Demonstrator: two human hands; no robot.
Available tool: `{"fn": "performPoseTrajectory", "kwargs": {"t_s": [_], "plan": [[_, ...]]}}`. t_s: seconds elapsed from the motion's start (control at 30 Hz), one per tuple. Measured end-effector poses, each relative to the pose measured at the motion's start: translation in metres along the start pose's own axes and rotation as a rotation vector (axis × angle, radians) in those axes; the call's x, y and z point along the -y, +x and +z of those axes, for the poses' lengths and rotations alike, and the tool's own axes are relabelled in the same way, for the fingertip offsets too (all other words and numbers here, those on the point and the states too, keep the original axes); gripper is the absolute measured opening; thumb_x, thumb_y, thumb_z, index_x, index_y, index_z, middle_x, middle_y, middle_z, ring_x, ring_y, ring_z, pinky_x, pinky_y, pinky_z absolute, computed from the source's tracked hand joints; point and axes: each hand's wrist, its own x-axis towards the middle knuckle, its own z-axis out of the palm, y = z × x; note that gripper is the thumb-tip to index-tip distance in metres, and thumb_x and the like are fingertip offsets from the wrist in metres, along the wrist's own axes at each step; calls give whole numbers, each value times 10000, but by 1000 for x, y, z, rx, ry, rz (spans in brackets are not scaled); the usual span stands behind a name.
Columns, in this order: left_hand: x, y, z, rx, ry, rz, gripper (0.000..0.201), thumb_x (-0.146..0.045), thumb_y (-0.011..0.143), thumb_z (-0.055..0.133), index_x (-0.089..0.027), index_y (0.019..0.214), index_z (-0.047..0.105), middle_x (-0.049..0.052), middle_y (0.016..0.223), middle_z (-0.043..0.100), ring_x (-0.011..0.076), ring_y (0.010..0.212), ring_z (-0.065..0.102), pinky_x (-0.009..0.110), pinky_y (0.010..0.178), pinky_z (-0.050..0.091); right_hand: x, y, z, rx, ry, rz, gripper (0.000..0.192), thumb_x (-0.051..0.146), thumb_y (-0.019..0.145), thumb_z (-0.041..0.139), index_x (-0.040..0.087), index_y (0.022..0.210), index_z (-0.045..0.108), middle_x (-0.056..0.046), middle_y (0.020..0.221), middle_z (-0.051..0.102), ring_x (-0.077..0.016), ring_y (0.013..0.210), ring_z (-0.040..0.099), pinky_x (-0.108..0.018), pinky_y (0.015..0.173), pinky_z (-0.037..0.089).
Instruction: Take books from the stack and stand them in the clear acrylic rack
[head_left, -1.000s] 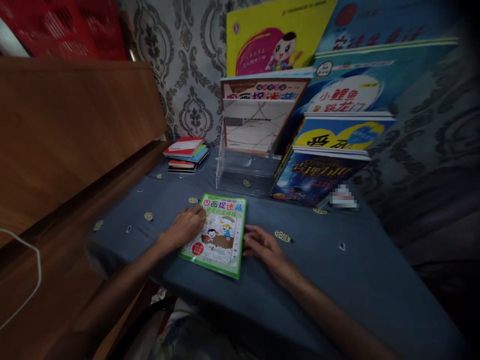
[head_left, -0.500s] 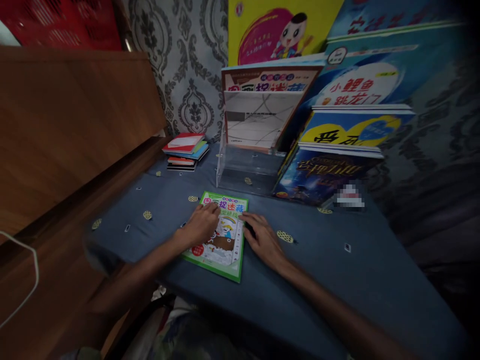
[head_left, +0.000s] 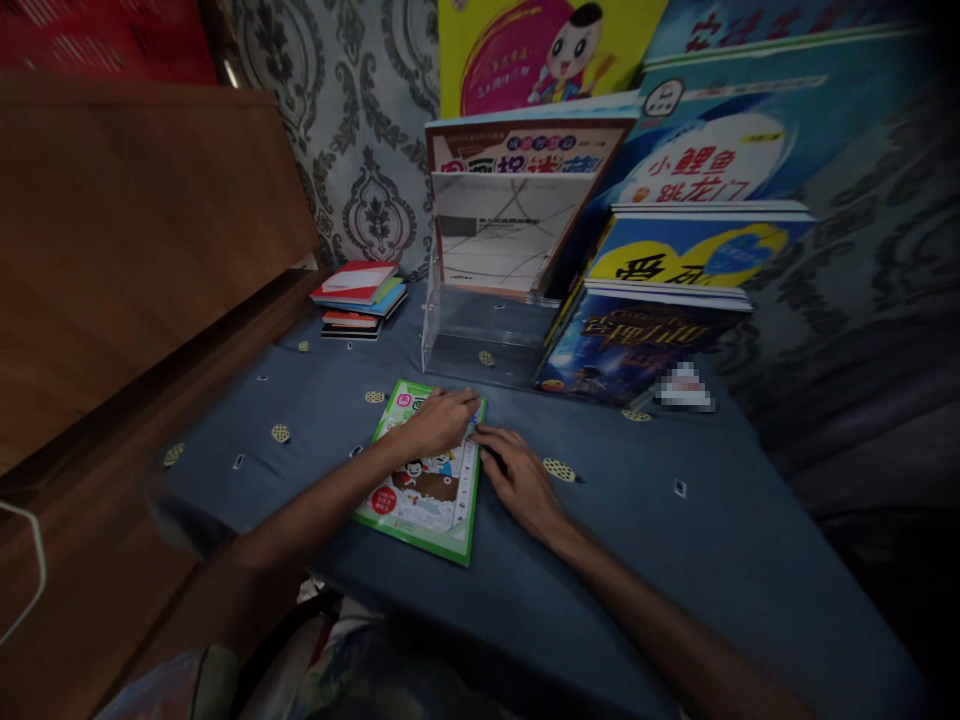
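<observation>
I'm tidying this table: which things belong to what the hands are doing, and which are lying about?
In hand:
green-bordered picture book
left hand, on its cover
right hand, at its right edge

Lying about:
stacked books
clear book stand
upright books
white cable
red basket

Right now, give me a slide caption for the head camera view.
Left hand across a green-bordered book, right hand at its right edge, standing books behind on the blue cloth.

The green-edged book (head_left: 429, 505) looks glossy paper; the rack (head_left: 484, 352), smooth plastic; the tablecloth (head_left: 720, 540), matt fabric.
</observation>
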Motion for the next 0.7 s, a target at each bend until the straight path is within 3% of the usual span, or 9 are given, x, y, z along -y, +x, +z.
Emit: {"fn": "performPoseTrajectory", "kwargs": {"t_s": [0.17, 0.5, 0.7], "plan": [[-1, -9, 4, -14, -30, 48, 436, -103, 961, 387, -138, 1381, 496, 155, 1511, 488, 242, 1394, 473, 413, 1119, 372, 0, -1, -1, 12, 2, 8, 353, 220, 936, 447, 236, 1161, 718, -121, 1231, 694, -278, 1181, 614, -512, 1024, 484], [-5, -60, 24, -68, -118, 90, 440, -220, 1037, 325, -152, 1462, 421, 151, 1555, 438, 218, 1471, 371, 464, 1220, 251, 2, -2, -2, 30, -8, 15, 367, 240, 944, 451, 245, 1219, 694, -108, 1281, 684, -291, 1213, 608, -552, 1065, 459], [28, -81, 24, -99, -114, -77, 469, -343, 1042, 376, -185, 1482, 415, 145, 1565, 426, 228, 1483, 350, 501, 1227, 222, 0, 6, -2, 149, -189, -23, 446, 333, 974, 446, 213, 1375, 597, -131, 1484, 547, -306, 1431, 432, -594, 1176, 313]]}}
